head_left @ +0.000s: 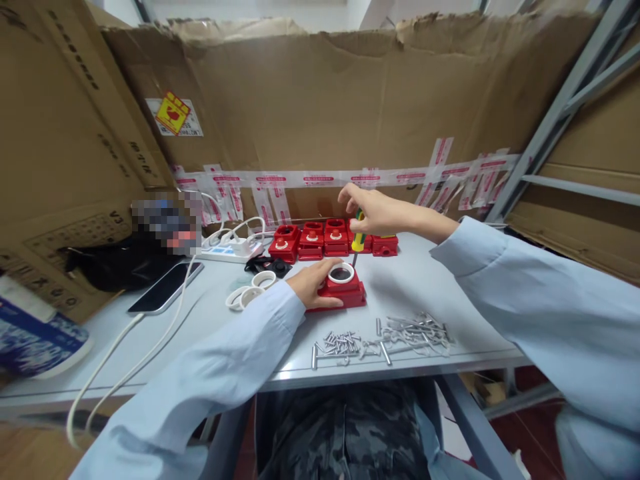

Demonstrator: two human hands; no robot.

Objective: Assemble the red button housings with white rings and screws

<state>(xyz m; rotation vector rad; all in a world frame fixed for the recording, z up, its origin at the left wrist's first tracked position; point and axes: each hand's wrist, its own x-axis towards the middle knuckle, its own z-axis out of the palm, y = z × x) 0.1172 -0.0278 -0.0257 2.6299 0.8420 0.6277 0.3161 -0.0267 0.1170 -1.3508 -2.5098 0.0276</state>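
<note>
A red housing (353,294) with a white ring (341,273) on its top sits on the table. My left hand (316,285) grips its left side, thumb along the front and fingers behind near the ring. From above, my right hand (367,207) holds a screwdriver (358,241) with a yellow and green handle. The screwdriver stands nearly upright, its shaft reaching down to the housing's back right corner; the tip is hidden behind the ring. Several loose white rings (264,279) lie left of my left hand. Small screws (342,343) and longer metal pins (417,331) are heaped in front.
Several more red housings (311,241) stand in a row at the back. A white power strip (235,249) with plugs and cables, a phone (166,288) and a blue-and-white tub (43,333) are on the left. Cardboard (320,100) walls the back; a metal frame (555,113) rises at right.
</note>
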